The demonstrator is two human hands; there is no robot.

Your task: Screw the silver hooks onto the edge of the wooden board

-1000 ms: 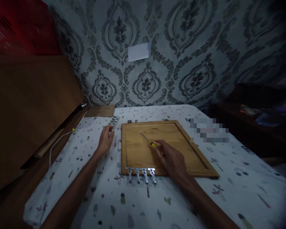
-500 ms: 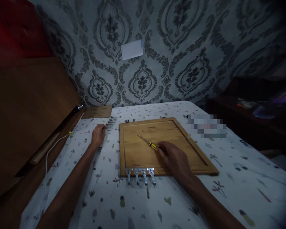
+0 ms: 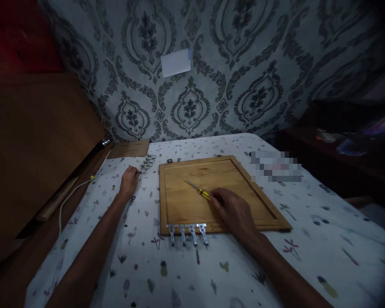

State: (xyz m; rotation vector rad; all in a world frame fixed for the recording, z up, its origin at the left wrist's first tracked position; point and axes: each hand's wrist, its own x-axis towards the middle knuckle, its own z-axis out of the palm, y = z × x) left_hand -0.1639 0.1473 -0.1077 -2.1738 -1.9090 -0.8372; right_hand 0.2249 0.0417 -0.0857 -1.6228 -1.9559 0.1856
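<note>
My right hand (image 3: 232,209) is closed around the handle end of a small yellow-and-black screwdriver (image 3: 204,194), whose thin shaft points left and away over a framed wooden panel (image 3: 192,188). At the panel's near left edge, several silver metal hooks or clips (image 3: 182,234) stand in a row, their ends hanging past the edge. Left of the panel, my left hand (image 3: 129,182) rests on the patterned cloth with fingers pinched together beside a cluster of metal rings (image 3: 147,164). What lies between those fingertips is too small to make out.
A patterned white cloth (image 3: 186,278) covers the surface. Small dark-and-metal pieces (image 3: 169,161) lie behind the panel. Flat cardboard (image 3: 129,149) sits at the back left, beside a large brown board (image 3: 41,149). A white cable (image 3: 62,209) runs along the left edge. Behind stands a papered wall (image 3: 192,107).
My left hand has drawn slightly back from the metal rings. The right hand and screwdriver stay in place over the panel; the whole view has shifted a little.
</note>
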